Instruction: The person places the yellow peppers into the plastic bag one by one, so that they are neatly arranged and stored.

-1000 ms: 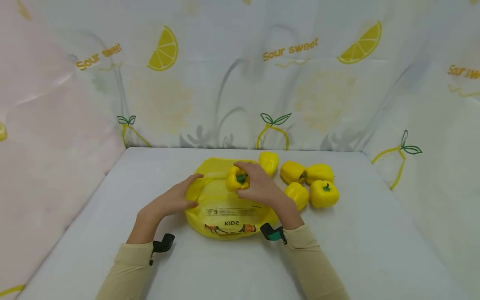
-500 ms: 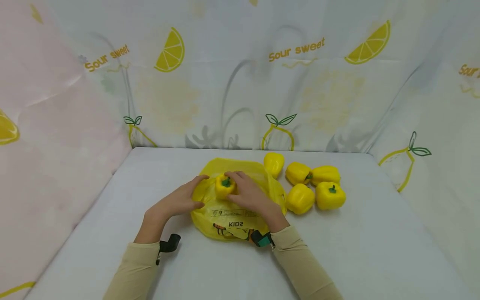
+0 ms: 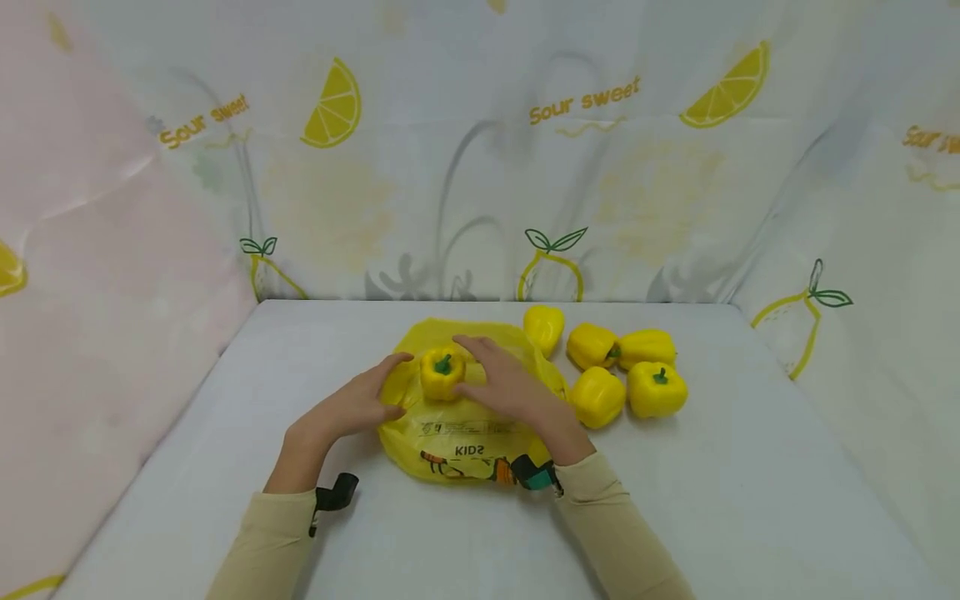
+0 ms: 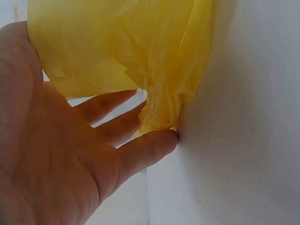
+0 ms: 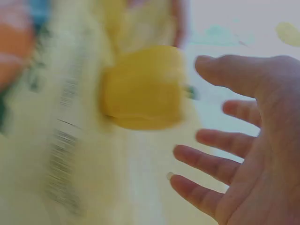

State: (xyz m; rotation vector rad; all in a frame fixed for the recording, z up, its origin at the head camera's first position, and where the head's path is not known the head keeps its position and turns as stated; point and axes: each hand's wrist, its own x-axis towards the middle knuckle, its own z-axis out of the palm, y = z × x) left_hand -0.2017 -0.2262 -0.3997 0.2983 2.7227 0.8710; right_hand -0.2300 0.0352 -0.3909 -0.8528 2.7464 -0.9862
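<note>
A yellow bell pepper (image 3: 441, 375) stands upright on a thin yellow plastic bag (image 3: 465, 427), its green stem on top. My right hand (image 3: 510, 387) is just to the right of this pepper, fingers spread and apart from it; the right wrist view shows a gap between the fingertips and the blurred pepper (image 5: 143, 89). At the bag's left edge is my left hand (image 3: 352, 400), fingers and thumb spread. In the left wrist view its fingers (image 4: 150, 150) touch a crumpled fold of the bag (image 4: 161, 103). Part of that hand is hidden behind the plastic.
Several more yellow bell peppers, one at the front right (image 3: 657, 389) and another at the back (image 3: 543, 330), lie right of the bag on the white table (image 3: 750, 483). A lemon-print cloth (image 3: 480, 167) hangs behind and along both sides.
My right hand has carried the pepper left over the bag, set it down and let go, then drawn back slightly to the right. My left hand has stayed at the bag's edge.
</note>
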